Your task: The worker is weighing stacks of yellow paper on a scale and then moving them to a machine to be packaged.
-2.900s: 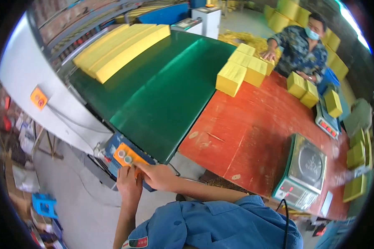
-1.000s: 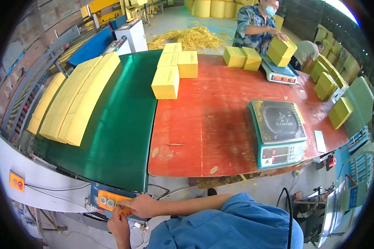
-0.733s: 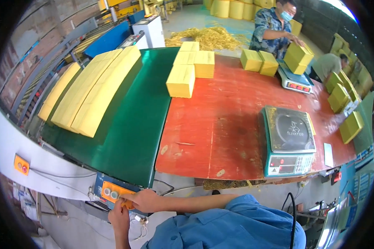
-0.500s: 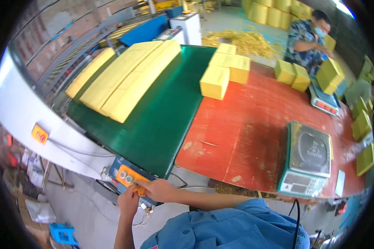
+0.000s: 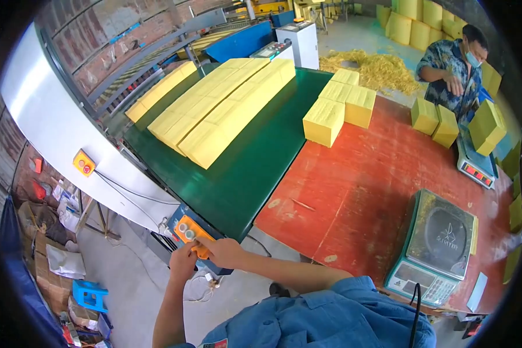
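Both of your hands are at the orange control box, which sits on a blue mount at the near corner of the green belt. Your left hand is at the lower side of the box, its fingers bent; you cannot be told from this view whether they clamp it. Your right hand comes across from the right, its fingers reaching onto the box just beside the two round buttons; whether they press or grip is hidden.

On the belt ahead of you, long rows of yellow blocks lie side by side, with a narrower row apart from them on the far left. Four more blocks stand together where the belt meets the red table. Near you on that table is a green scale with a dark pan. At the far side a co-worker in a patterned shirt and mask holds one hand raised above a pair of yellow blocks. Beside these, a smaller scale bears yellow blocks too.
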Demonstrator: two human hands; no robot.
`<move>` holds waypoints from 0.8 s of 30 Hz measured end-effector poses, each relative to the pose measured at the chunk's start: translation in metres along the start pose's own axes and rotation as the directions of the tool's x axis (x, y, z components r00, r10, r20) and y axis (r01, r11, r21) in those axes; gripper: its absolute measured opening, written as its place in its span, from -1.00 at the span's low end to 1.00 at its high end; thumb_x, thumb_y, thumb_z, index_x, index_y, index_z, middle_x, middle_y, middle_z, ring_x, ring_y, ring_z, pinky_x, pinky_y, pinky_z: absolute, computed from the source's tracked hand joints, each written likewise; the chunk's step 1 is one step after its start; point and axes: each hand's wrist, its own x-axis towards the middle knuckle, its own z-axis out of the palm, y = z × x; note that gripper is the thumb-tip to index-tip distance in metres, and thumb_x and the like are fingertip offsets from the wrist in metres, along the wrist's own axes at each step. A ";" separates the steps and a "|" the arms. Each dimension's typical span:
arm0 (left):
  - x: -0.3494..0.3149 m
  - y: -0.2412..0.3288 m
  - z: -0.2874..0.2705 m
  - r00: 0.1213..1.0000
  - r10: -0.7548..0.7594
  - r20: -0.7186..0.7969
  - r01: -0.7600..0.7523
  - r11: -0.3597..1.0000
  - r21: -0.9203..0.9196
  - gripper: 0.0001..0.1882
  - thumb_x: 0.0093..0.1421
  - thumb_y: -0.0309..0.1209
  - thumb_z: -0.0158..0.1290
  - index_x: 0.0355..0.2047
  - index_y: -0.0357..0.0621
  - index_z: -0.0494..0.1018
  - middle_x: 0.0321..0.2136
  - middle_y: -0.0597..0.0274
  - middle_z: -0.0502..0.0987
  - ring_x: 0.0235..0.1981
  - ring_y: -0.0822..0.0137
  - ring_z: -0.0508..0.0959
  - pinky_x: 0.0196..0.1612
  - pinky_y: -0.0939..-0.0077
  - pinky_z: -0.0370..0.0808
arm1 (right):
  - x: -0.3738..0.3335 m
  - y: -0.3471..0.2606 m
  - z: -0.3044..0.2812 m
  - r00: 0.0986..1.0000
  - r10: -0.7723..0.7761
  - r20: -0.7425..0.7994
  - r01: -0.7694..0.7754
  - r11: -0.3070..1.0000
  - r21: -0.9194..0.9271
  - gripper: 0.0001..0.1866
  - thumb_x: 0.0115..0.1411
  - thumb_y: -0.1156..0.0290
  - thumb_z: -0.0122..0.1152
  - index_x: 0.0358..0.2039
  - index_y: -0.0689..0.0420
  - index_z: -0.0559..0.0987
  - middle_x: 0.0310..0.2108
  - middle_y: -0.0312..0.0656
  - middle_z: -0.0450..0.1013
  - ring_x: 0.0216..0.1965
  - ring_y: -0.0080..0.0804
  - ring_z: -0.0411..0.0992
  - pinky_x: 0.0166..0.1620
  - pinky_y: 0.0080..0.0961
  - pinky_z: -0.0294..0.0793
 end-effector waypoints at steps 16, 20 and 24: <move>-0.007 0.012 -0.006 0.999 -0.029 -0.039 0.036 0.980 0.196 -0.67 0.12 -0.33 0.06 -0.09 0.06 0.60 -0.45 -0.01 0.61 -0.37 -0.03 0.61 -0.27 0.08 0.51 | -0.041 0.006 -0.050 0.977 0.105 0.186 -0.114 0.993 0.035 -0.30 0.21 0.33 0.09 0.34 -0.05 0.10 -0.37 0.06 0.55 -0.31 0.05 0.55 -0.25 -0.04 0.49; 0.000 0.094 -0.004 0.998 -0.062 -0.006 0.059 0.906 0.418 -0.64 0.12 -0.27 0.08 -0.04 0.04 0.54 -0.45 -0.04 0.61 -0.39 -0.04 0.62 -0.32 0.11 0.52 | -0.054 0.020 -0.091 0.968 0.182 0.174 -0.199 0.976 0.089 -0.29 0.16 0.33 0.15 0.31 0.03 0.14 -0.31 0.13 0.55 -0.25 0.08 0.54 -0.21 0.02 0.48; 0.045 0.165 0.035 0.905 0.409 -0.114 -0.404 0.912 0.070 -0.66 0.11 -0.39 0.12 -0.06 -0.06 0.52 -0.41 0.01 0.62 -0.44 0.07 0.63 -0.38 0.21 0.54 | -0.052 0.050 -0.121 0.975 0.215 0.061 -0.218 0.975 0.036 -0.30 0.17 0.32 0.14 0.30 0.05 0.15 -0.37 0.11 0.54 -0.32 0.11 0.54 -0.27 0.02 0.48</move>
